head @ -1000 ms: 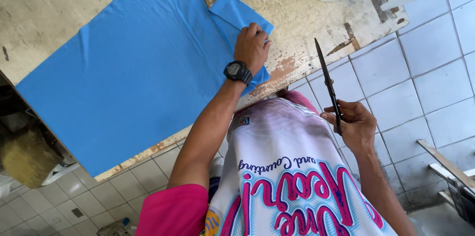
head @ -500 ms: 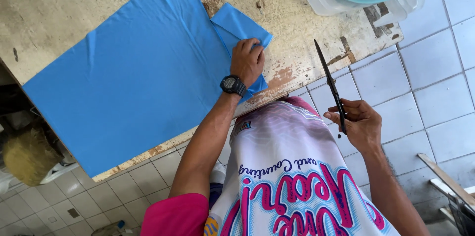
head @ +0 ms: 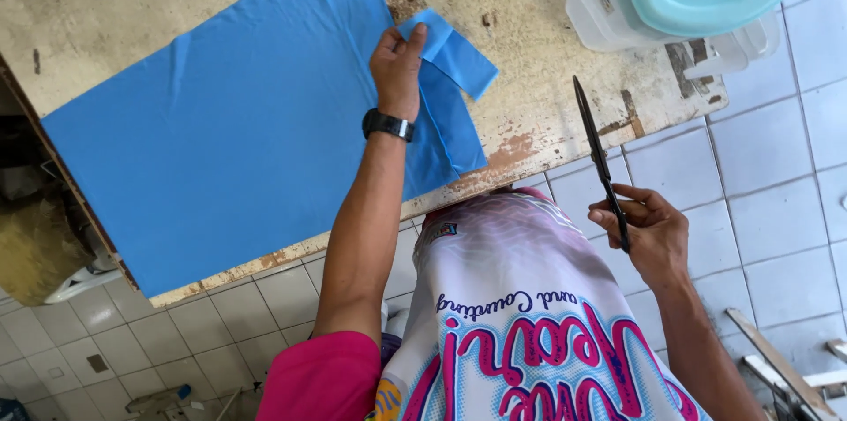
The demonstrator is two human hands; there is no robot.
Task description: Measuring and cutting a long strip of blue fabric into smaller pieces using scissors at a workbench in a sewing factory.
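Blue cloth [head: 221,147], pinched corner, slim scissors [head: 600,161]

A small pale label [head: 606,1] sits on the clear plastic container's [head: 593,19] side, at the table's far right.

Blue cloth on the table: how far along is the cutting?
Looks done: one cut, since a narrow strip lies parted from the blue cloth along its edge. In hand: the left hand lifts the strip's end; the right hand holds closed scissors off the table. Left: the big sheet shows no other cuts.
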